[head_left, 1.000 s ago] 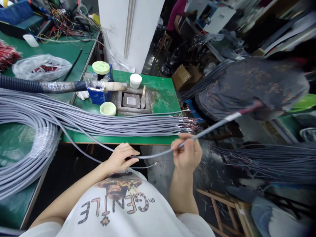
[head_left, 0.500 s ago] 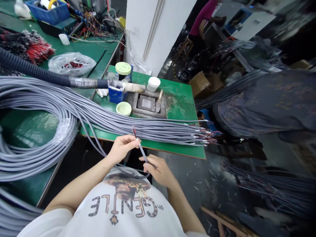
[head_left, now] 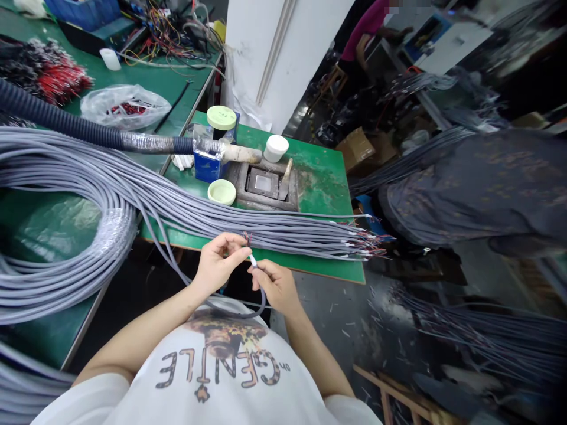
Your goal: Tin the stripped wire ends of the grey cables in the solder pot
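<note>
nearby, grey cables [head_left: 287, 233] lie between right hand [head_left: 278, 286] and white tub [head_left: 276, 150].

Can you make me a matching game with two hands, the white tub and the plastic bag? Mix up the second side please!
Column one
1. Left hand
2. White tub
3. Right hand
4. Plastic bag

Column two
A. Holds small red pieces
B. Grips the grey cable just below its white band
C. Fingers at the thin wires of the cable's end
D. Stands near the hose's pale tip

Right pairs: 1-C, 2-D, 3-B, 4-A
</note>
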Tool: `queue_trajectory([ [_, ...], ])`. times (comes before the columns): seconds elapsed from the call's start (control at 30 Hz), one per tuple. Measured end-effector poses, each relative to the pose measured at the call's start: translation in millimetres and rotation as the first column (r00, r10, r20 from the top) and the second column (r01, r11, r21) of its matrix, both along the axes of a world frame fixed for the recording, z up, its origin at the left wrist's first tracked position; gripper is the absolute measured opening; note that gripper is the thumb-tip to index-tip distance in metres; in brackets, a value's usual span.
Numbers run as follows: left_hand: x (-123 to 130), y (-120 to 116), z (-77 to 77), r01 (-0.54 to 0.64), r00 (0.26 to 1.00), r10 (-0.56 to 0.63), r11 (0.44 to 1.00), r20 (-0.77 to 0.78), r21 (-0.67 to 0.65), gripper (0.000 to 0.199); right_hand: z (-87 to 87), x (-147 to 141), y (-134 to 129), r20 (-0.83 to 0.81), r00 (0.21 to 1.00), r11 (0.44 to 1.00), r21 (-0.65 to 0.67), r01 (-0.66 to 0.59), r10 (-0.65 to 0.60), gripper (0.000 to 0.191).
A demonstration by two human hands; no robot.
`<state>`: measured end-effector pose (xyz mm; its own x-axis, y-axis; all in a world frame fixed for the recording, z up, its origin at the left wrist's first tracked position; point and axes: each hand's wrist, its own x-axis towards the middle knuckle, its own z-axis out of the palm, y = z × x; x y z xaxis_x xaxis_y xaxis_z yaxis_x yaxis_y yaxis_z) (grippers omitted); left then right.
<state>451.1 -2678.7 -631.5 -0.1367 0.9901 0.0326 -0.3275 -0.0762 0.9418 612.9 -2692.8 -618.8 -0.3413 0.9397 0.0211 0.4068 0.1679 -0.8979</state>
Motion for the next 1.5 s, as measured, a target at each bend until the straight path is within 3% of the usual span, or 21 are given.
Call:
queue_trajectory([
  [0.13, -0.6, 3.0, 6.4, -0.002, 1.0, 0.002, 0.999, 0.004, -0.039, 0.025, 1.4, -2.9, 0.5, 0.002, 1.0, 1.0, -0.018, 0.004, -0.004, 0.021],
  [0.2, -0.4, 2.8, 6.2, -0.018, 1.0, 0.018, 1.0, -0.018, -0.024, 0.023, -0.4, -3.1, 2.2, -0.055, 0.998, 0.996, -0.089, 0.009, -0.014, 0.019],
  [0.33, 1.8, -1.8, 0.7, -0.056, 0.994, 0.061, 0.997, -0.085, 0.056, 0.016, -8.2, -4.8, 10.5, -0.325, 0.944, 0.94, -0.335, -0.059, -0.057, 0.025],
  [0.47, 4.5, -6.7, -6.1, -0.09, 0.987, 0.105, 0.987, -0.118, 0.13, 0.011, -11.3, -12.5, 20.9, -0.508, 0.853, 0.918, -0.384, -0.098, -0.121, 0.034],
  [0.63, 4.6, -7.1, -6.5, -0.14, 0.989, 0.144, 0.986, -0.041, 0.088, 0.015, -7.9, -23.4, 25.9, -0.52, 0.843, 0.949, -0.313, -0.035, -0.14, 0.026],
  [0.8, 5.6, -5.7, 0.0, -0.061, 0.988, 0.056, 0.998, 0.143, 0.026, 0.024, -8.1, -26.8, 28.4, -0.564, 0.81, 0.981, -0.186, 0.062, -0.158, 0.012],
  [0.97, 8.0, -2.8, -9.6, -0.021, 0.979, 0.022, 1.0, 0.202, -0.008, 0.024, -3.9, -24.2, 33.8, -0.478, 0.87, 0.984, 0.052, 0.168, -0.123, 0.012],
  [1.2, 12.6, 7.3, -19.0, -0.009, 0.958, 0.018, 0.999, 0.285, -0.032, 0.024, 14.3, -31.1, 49.1, -0.355, 0.933, 0.955, 0.251, 0.157, -0.06, 0.013],
  [1.3, 4.4, 15.2, -18.2, -0.016, 0.99, 0.015, 1.0, 0.142, 0.01, 0.024, 24.5, -34.2, 72.1, -0.203, 0.978, 0.945, 0.306, 0.117, -0.056, 0.014],
  [1.37, -5.8, 21.0, -21.5, -0.076, 0.989, 0.093, 0.987, -0.114, 0.144, 0.021, 31.5, -36.9, 95.6, -0.084, 0.994, 0.939, 0.333, 0.089, -0.064, 0.017],
  [1.43, -17.3, 26.8, -29.2, -0.13, 0.872, 0.266, 0.935, -0.41, 0.33, 0.016, 37.0, -41.7, 122.9, 0.043, 0.997, 0.941, 0.336, 0.042, -0.06, 0.019],
  [1.5, -26.8, 32.2, -39.7, -0.13, 0.68, 0.425, 0.872, -0.598, 0.472, 0.015, 39.7, -49.5, 149.7, 0.171, 0.984, 0.953, 0.301, -0.015, -0.039, 0.021],
])
